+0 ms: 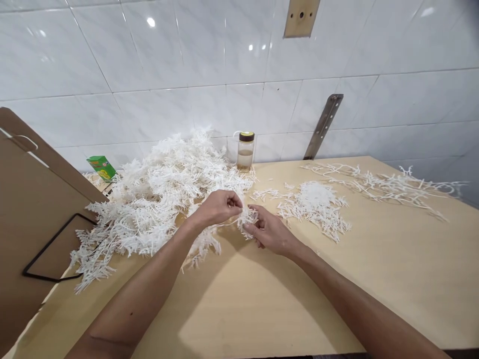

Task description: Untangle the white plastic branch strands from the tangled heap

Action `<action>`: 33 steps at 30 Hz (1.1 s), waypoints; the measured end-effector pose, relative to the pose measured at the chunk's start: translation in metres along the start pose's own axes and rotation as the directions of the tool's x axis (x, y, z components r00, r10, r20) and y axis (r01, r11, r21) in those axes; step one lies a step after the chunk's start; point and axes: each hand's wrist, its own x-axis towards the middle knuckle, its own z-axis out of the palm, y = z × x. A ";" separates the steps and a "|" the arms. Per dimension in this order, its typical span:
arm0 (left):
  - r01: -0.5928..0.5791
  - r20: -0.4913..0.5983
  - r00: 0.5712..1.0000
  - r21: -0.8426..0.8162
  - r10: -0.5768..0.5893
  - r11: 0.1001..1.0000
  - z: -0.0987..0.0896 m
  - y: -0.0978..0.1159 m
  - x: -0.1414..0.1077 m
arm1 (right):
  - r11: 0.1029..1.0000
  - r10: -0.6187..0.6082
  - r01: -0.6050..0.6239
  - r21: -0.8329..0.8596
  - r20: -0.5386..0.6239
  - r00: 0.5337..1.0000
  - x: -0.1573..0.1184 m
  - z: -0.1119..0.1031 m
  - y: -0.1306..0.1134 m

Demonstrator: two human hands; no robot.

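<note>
Head view: white sprig (pixel 247 218) between left grip (pixel 220 206) and right grip (pixel 272 231), both narrow around it.

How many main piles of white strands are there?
3: a large feathery white heap at left, a low white mound of short pieces right of centre, long white branching stems far right.

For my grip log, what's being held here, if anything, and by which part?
A white sprig: the right hand has its frilly right side between thumb and fingers. The left hand is at its upper left; that grip is unclear.
</note>
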 end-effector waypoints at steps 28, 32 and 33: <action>-0.038 0.233 0.969 0.486 -0.087 0.873 -0.024 -0.023 0.000 | 0.950 0.141 0.052 0.307 -0.573 0.808 0.009 -0.043 0.019; 0.064 0.128 0.980 0.527 -0.153 0.847 -0.038 -0.026 0.000 | 0.927 0.111 0.127 0.353 -0.582 0.805 0.008 -0.048 0.015; 0.102 0.086 0.981 0.535 -0.174 0.839 -0.041 -0.026 0.000 | 0.922 0.101 0.143 0.360 -0.581 0.808 0.008 -0.049 0.015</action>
